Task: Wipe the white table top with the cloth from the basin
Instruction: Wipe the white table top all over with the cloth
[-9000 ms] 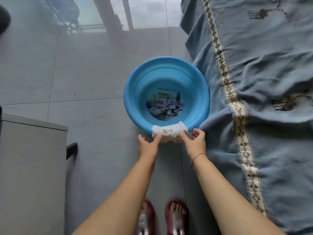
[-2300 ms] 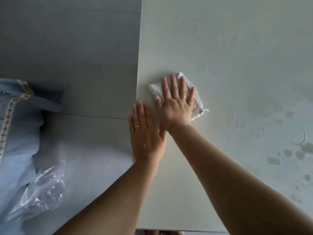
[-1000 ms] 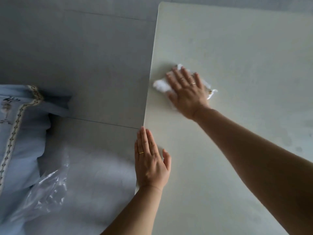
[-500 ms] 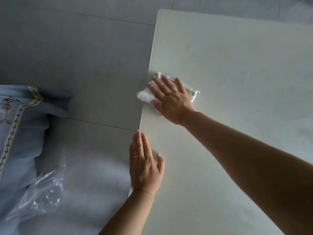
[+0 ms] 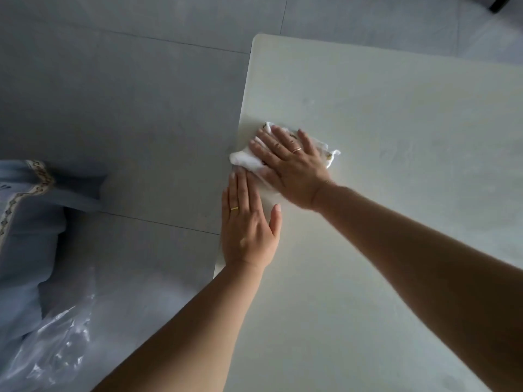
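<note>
Fingers (image 5: pixel 278 138) of the right hand (image 5: pixel 291 168) lie spread and flat, pressing a crumpled white cloth with small yellow markings (image 5: pixel 246 159) onto the white, smooth-topped desk (image 5: pixel 382 114); the hand grips nothing, it only bears down with an open palm. A thin gold ring (image 5: pixel 296 150) shows on one finger and a fine bracelet at the wrist. The cloth sits at the desk's left edge, its left end bulging out from under the fingertips right at the border, its right end poking out beyond the little finger side. Just below it, the left hand (image 5: pixel 247 224) rests palm down on the same edge, fingers straight and together, thumb out on the desk surface, holding nothing; its fingertips come just beside the cloth's lower left end, and whether they touch it cannot be told. It wears a gold band (image 5: pixel 234 208) too. Both bare forearms run in from the lower part of the frame. The desk's rounded far-left corner shows near the top. Left of the desk lies grey tiled floor (image 5: pixel 113 108). At the left border sits pale blue fabric with a patterned trim (image 5: pixel 25 222), and below it a crinkled clear plastic bag (image 5: pixel 53 349).
</note>
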